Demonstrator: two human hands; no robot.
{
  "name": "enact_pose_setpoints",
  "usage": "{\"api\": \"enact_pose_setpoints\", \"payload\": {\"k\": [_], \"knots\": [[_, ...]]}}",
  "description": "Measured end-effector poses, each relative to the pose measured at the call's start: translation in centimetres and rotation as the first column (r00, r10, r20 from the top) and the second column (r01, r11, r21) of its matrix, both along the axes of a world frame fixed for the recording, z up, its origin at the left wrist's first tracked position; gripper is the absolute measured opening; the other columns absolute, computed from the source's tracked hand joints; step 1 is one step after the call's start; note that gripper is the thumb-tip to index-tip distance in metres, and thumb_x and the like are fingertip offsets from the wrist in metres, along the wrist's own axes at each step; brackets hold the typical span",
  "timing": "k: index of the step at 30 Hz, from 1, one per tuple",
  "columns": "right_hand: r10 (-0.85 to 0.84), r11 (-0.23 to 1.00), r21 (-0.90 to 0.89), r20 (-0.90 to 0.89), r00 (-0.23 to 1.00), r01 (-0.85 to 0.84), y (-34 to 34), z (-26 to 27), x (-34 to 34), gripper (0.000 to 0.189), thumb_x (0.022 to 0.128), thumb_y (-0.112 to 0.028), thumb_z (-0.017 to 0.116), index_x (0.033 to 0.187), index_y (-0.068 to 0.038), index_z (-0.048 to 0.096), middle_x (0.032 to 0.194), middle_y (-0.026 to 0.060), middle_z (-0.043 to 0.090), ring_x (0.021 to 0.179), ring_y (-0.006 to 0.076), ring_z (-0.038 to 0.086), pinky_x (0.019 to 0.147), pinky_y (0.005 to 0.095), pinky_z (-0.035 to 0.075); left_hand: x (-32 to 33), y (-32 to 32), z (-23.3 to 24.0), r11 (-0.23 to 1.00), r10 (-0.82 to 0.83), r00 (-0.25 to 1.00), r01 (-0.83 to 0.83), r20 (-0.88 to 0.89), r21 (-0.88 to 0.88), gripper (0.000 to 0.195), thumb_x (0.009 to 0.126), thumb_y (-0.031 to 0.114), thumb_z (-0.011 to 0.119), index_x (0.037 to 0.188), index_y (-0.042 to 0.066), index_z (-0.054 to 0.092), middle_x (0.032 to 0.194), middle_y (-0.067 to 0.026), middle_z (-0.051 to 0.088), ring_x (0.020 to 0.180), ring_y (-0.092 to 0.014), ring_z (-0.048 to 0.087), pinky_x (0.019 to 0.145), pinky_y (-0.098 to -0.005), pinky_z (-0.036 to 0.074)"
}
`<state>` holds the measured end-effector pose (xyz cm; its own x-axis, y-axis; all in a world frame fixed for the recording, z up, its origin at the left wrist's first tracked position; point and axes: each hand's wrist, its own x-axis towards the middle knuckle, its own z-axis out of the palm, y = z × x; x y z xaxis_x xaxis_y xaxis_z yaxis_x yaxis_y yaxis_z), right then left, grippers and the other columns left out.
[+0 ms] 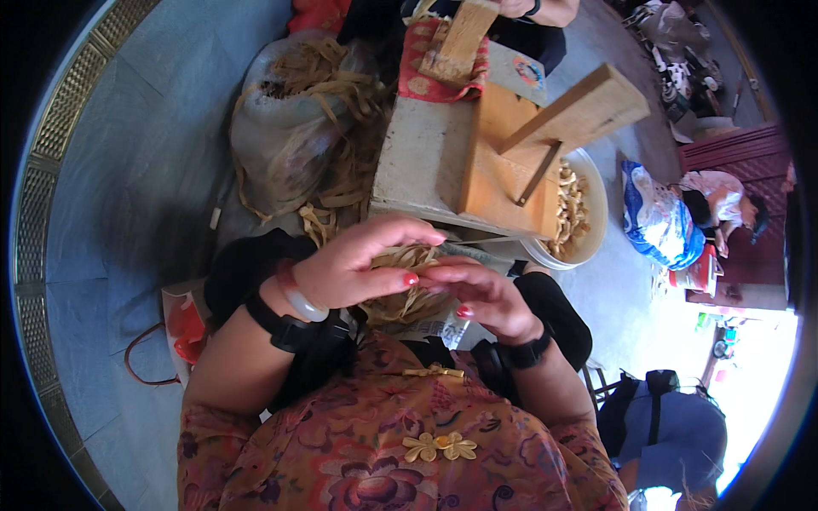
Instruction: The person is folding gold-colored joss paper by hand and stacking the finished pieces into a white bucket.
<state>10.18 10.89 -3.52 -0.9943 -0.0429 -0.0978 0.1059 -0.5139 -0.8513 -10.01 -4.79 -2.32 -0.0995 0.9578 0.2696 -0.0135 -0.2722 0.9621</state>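
Note:
My left hand, with a bangle at the wrist, curves over my lap with its thumb and fingers spread apart. My right hand meets it from the other side, its bent fingertips close to the left thumb. Any small piece pinched between the fingertips is too hidden to make out. Below both hands lies a loose heap of pale tan flat strips, on a printed sack across my lap. Just beyond the hands, a wooden stand with a slanted post and brace sits on a pale box-like bench.
A white bucket of small tan folded pieces stands beside the bench. Left of it, a plastic sack overflows with strips. Across the bench, a person's hand is at another wooden block on red cloth. Other people are at the right.

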Motion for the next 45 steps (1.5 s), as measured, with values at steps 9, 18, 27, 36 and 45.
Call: {"api": "enact_pose_setpoints", "payload": {"k": [9,18,27,36,45], "knots": [[-0.412,0.626,0.67,-0.151,0.898,0.4,-3.9,6.2,6.1,0.04,0.082,0.001,0.064,0.121,0.002,0.057,0.122,0.0137,0.056,0.115,0.0268,0.054,0.099,0.0356,0.041,6.7,-0.1,1.1,0.928,-0.137,0.98,0.177,0.142,-0.328,0.016,0.098,0.014,0.051,0.109,0.004,0.056,0.08,-0.0029,0.062,0.069,-0.008,0.059,0.063,-0.0243,0.048],[0.013,-0.233,0.869,-0.446,0.895,0.436,-4.8,7.2,9.4,0.029,0.074,-0.003,0.062,0.102,-0.002,0.062,0.087,0.008,0.063,0.079,0.0282,0.062,0.07,0.0379,0.05,11.0,-0.4,0.9,0.926,-0.254,0.963,0.269,0.091,-0.266,0.015,0.094,0.017,0.056,0.1,0.003,0.059,0.077,-0.0092,0.063,0.069,-0.019,0.061,0.063,-0.0305,0.047],[-0.227,0.07,0.903,-0.4,0.888,0.424,-5.5,7.1,10.2,0.018,0.081,-0.004,0.067,0.096,-0.004,0.057,0.083,0.0132,0.062,0.079,0.0342,0.061,0.068,0.0407,0.05,12.0,0.4,3.3,1.0,-0.011,0.874,0.018,-0.486,0.011,0.011,0.089,0.013,0.062,0.093,0.003,0.06,0.081,-0.0116,0.064,0.076,-0.028,0.063,0.065,-0.0338,0.048],[-0.145,-0.372,0.783,-0.58,0.802,0.499,-0.7,7.5,10.5,0.019,0.071,0.0,0.063,0.088,-0.005,0.059,0.065,0.0073,0.055,0.061,0.0271,0.057,0.058,0.0377,0.047,10.0,1.3,1.1,0.881,-0.219,0.87,0.371,0.442,-0.293,0.018,0.097,0.023,0.054,0.087,0.008,0.057,0.065,0.0009,0.053,0.059,-0.01,0.052,0.056,-0.0246,0.042],[-0.142,0.069,0.859,-0.495,0.857,0.507,-4.1,3.8,9.4,0.023,0.079,0.003,0.064,0.099,-0.004,0.056,0.075,0.0097,0.062,0.065,0.03,0.063,0.06,0.0384,0.05,9.8,1.6,2.8,0.951,-0.155,0.754,0.288,0.638,-0.108,0.022,0.093,0.018,0.059,0.108,0.002,0.061,0.097,-0.008,0.061,0.087,-0.016,0.058,0.082,-0.0279,0.045]]}}
